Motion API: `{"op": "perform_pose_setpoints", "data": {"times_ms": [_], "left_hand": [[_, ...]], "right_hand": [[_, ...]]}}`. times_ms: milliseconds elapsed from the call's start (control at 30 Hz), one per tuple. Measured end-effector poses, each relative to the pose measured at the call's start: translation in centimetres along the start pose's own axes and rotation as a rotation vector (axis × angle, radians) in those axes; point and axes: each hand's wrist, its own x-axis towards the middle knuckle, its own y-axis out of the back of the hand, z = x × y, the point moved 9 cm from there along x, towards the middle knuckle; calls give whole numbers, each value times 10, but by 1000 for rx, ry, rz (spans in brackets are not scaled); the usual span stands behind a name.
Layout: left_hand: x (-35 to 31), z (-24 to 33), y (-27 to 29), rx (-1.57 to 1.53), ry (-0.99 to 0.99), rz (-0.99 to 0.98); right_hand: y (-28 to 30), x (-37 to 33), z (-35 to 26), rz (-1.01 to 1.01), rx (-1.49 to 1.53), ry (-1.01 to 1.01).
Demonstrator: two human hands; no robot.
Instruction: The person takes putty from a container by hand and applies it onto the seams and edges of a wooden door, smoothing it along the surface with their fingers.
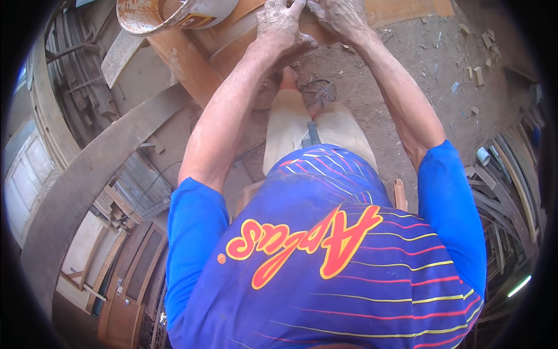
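Observation:
At the top edge of the head view, both my hands rest over a brown wooden piece (pixel 235 46), possibly furniture. My left hand (pixel 280 22) lies on it with its thumb stretched out and its fingers apart; their tips run out of the picture. Close beside it, my right hand (pixel 344 18) leans inward, its fingers mostly cut off by the edge, so what it touches or holds is hidden. A flat brown board (pixel 401 8) extends to the right of it. Left of my hands stands a whitish bucket (pixel 218 13), its inside stained brown.
Curved wooden boards (pixel 96 168) and stacked timber stand at the left, with a brown wooden door panel (pixel 125 291) lower down. Wood offcuts (pixel 478 75) are scattered over the dirt floor (pixel 418 64). More wood strips (pixel 511 174) are piled at the right.

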Motion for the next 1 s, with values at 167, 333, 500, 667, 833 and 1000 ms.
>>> {"op": "perform_pose_setpoints", "data": {"times_ms": [167,333,500,667,833,1000], "left_hand": [[-2,4,9,-28,32,-4],[-12,8,16,-38,38,30],[-6,6,11,-95,32,-36],[-15,8,16,-95,55,10],[-10,9,18,-88,-6,86],[-11,5,10,-103,-9,-5]], "right_hand": [[-12,-42,-1,-54,-41,51],[2,-35,-8,-82,-61,56],[-15,-95,-18,-113,-94,123],[-10,-58,-19,-133,7,78],[-13,-58,-19,-206,-13,84],[-9,-62,-27,-70,-103,109]]}}
